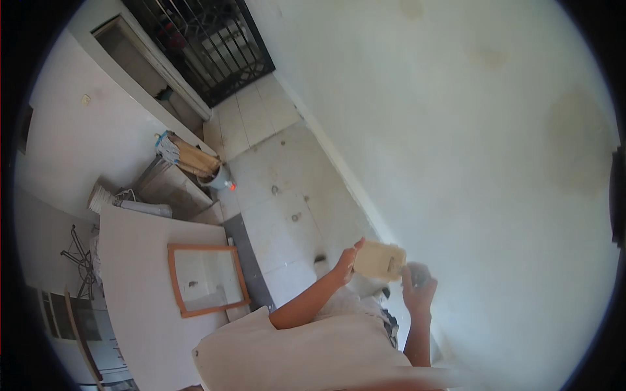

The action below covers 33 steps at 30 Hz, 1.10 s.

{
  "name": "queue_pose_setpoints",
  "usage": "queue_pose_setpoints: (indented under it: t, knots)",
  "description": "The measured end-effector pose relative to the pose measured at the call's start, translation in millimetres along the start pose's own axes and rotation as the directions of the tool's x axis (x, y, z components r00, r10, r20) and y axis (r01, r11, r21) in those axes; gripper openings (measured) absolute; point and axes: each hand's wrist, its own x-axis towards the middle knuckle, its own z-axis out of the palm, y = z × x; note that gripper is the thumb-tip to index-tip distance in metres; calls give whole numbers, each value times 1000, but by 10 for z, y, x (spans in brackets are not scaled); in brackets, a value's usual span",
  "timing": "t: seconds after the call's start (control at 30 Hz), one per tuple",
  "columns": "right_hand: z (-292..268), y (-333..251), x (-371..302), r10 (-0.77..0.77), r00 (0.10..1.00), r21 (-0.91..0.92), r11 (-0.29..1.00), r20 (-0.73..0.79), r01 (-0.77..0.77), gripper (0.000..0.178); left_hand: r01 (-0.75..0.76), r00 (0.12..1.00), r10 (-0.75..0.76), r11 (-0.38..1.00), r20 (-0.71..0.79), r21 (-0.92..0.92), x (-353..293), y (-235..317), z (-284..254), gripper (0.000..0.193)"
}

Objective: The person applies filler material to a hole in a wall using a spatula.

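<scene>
My left hand (345,266) grips the near-left edge of a shallow cream-yellow tub (373,259), roughly rectangular with rounded corners. A small greyish-brown patch marks the tub's right part. Close against its right side, my right hand (419,296) is closed on a grey rounded thing (419,270), whose kind is too blurred to make out. Both hands are held in front of my body, beside the pale wall (476,195).
Light floor tiles (267,189) with dark spots run along the wall toward a black metal gate (222,52). To the left are a wood-framed mirror-like panel (208,279), a grey bucket (218,179) with a brown bundle, and a folding rack (81,260).
</scene>
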Motion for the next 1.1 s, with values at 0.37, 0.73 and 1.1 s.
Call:
queue_pose_setpoints:
  t: [0.37,0.73,1.1]
  knots:
    - [1411,-16,568,54,998,405,914,-25,-39,18,-51,996,42,991,74,126,511,1026,-1262,58]
    - [2411,-110,1150,154,983,368,912,99,-180,16,-41,999,41,999,-34,17,579,1746,-2028,57]
    - [2817,-318,2951,52,994,368,926,92,-82,21,-236,972,234,971,-31,-34,1593,2890,-1929,57]
